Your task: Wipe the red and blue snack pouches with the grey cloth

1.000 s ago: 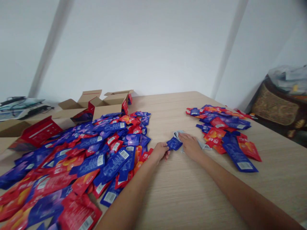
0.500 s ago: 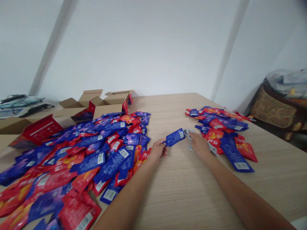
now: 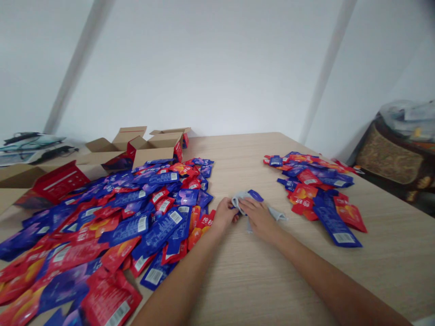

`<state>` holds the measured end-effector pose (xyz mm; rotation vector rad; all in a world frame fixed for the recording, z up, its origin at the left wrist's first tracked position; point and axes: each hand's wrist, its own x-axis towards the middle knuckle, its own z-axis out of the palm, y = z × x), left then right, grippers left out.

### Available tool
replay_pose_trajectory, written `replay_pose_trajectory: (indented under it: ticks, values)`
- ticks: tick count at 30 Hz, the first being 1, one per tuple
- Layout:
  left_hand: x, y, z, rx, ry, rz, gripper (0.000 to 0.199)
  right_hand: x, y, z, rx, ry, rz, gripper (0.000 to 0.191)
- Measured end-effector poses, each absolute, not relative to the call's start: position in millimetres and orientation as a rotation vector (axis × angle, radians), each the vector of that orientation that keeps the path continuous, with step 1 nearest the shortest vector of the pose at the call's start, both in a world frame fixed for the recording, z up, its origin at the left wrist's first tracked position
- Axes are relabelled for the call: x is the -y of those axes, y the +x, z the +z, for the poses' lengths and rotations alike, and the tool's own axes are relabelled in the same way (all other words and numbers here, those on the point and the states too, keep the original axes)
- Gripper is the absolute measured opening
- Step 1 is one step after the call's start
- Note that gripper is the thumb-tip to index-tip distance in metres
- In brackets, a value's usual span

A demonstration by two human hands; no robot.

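Observation:
My left hand (image 3: 225,214) pinches the narrow end of a blue pouch (image 3: 255,195) near the middle of the table. Most of that pouch is covered; only its far corner shows past the cloth. A light grey cloth (image 3: 277,214) lies over it, bunched under my right hand (image 3: 258,217), whose fingers press the cloth against the pouch. To the left spreads a big heap of blue and red pouches (image 3: 159,226). A smaller group of pouches (image 3: 306,190) lies right of my right hand, with one long blue pouch (image 3: 335,222) at its near side.
Open cardboard boxes (image 3: 158,151) with red outsides stand behind the left heap. The wooden table (image 3: 238,149) reaches back to a white wall. At the far left lie papers and dark cords (image 3: 34,145). A patterned chair (image 3: 390,154) stands beyond the table's right edge.
My right hand has moved left with the grey cloth, from beside the blue pouch to on top of it. My left hand has stayed nearly in place, still holding the pouch.

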<state>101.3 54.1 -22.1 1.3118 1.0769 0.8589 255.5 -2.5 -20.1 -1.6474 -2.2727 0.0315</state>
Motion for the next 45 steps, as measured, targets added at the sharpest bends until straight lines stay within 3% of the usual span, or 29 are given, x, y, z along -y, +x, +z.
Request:
replay_pose_trajectory:
  ticks: [6, 12, 18, 23, 27, 30, 34, 36, 39, 45]
  values:
    - [-53, 97, -19, -1.003, 1.232, 0.862, 0.028, -5, 264, -8, 2.113, -2.031, -0.072, 0.058]
    - [-52, 96, -17, -0.914, 1.205, 0.828, 0.033, 8, 246, -5, 2.333, -1.734, 0.008, 0.056]
    - [-49, 96, -13, -1.062, 1.134, 0.841, 0.035, -6, 267, -8, 2.096, -2.033, -0.067, 0.057]
    - [-47, 95, -9, -1.123, 1.102, 0.755, 0.013, -1, 261, -21, 2.181, -1.875, -0.035, 0.065]
    - [-44, 96, -4, -1.054, 1.143, 0.708, 0.007, 4, 254, -22, 2.206, -1.805, -0.013, 0.065]
    - [-50, 88, 7, -1.061, 1.083, 0.869, 0.012, -1, 265, -20, 2.130, -1.931, -0.032, 0.060]
    - [-74, 53, 44, -1.045, 0.931, 1.335, 0.026, -3, 280, -21, 2.096, -1.957, -0.020, 0.060]
    - [-89, 32, 71, -0.966, 0.828, 1.664, 0.018, -1, 281, -20, 2.087, -1.942, 0.002, 0.060]
    - [-109, 16, 102, -0.824, 0.848, 1.833, 0.004, 2, 275, -17, 2.068, -1.943, 0.028, 0.060]
    - [-125, 89, 80, -0.904, 1.302, 1.348, 0.022, 2, 269, -11, 2.060, -1.954, 0.046, 0.058]
